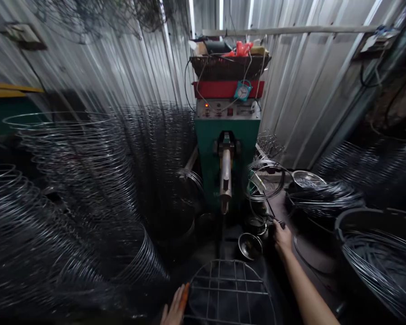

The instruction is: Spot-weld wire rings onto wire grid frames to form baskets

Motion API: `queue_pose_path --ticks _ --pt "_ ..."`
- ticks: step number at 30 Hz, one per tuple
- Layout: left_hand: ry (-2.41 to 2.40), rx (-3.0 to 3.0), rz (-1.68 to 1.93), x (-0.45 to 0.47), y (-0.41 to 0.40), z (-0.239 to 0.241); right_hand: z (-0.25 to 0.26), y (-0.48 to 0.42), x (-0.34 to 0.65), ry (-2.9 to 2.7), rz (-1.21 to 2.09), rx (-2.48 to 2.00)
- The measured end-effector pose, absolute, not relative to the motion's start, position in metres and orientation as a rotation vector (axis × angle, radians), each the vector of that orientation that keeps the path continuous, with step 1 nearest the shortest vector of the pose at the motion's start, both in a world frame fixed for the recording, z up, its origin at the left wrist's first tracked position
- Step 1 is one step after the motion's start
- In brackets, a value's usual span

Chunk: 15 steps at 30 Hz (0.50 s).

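Wire grid shows against a dark surface, before corrugated wall.

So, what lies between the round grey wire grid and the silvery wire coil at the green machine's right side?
In the head view: a shiny round metal bowl, then another round metal dish, between the grid and the coil.

Upper frame: corrugated metal wall — pale horizontal bar across upper right, tangled wire at upper left. Upper centre: dark tray holding a red item among others; teal clock just below it. Left side: tall stacks of wire rings, some leaning. Lower right: black tub — bent wires inside.
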<state>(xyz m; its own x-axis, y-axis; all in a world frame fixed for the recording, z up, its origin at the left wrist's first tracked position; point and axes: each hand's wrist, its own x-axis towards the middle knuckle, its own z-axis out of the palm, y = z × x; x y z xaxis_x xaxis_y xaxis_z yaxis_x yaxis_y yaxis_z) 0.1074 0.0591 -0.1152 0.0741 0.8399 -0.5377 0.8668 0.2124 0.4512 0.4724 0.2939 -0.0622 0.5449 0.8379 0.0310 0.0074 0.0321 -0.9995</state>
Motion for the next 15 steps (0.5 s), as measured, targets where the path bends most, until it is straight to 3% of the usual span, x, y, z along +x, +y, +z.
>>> queue_pose_path --ticks 8,12,15 --pt "1.277 1.616 0.351 0.052 0.07 -0.052 -0.036 0.271 0.473 -0.687 0.56 -1.472" --pt "1.503 1.594 0.675 0.039 0.123 -0.011 -0.021 0.263 0.473 -0.614 0.468 -1.47" --pt "1.709 1.8 0.626 0.049 0.183 0.004 0.005 0.257 0.481 -0.545 0.403 -1.369"
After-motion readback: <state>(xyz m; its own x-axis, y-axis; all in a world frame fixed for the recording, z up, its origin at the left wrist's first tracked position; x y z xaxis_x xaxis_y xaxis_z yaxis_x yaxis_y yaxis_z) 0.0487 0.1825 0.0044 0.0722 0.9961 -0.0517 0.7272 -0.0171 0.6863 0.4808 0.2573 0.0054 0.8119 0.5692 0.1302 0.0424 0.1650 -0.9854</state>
